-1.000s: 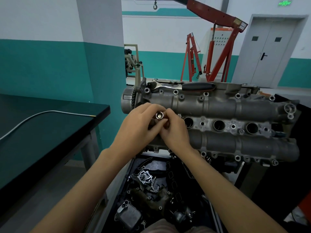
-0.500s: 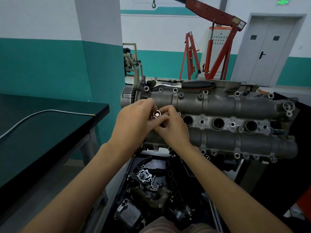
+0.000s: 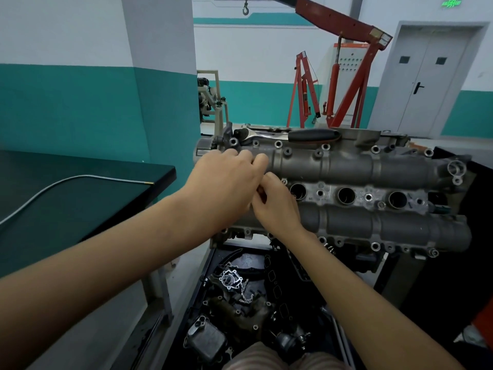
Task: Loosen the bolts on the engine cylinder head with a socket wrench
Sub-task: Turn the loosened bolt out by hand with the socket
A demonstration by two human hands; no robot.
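Both my hands are bunched up at the left end of the head [image 3: 346, 166] right now. Left hand [image 3: 226, 182] is on top, back of it to the camera, fingers curled down over the near cam hump, and it covers most of what my right hand [image 3: 277, 206] is doing. Right fingers are curled in tight against the left palm; I honestly can't tell from here whether either hand is pinching anything, whatever's in there is hidden. The ratchet [image 3: 288, 135] isn't in my hands, it's lying flat along the far top edge of the head, black grip to the right, chrome end to the left. Three open plug wells [image 3: 346, 195] show in a row to the right of my hands. Tray of greasy parts [image 3: 240, 303] sits below the engine, dark bench [image 3: 80, 198] to my left, red hoist [image 3: 344, 76] in the back.
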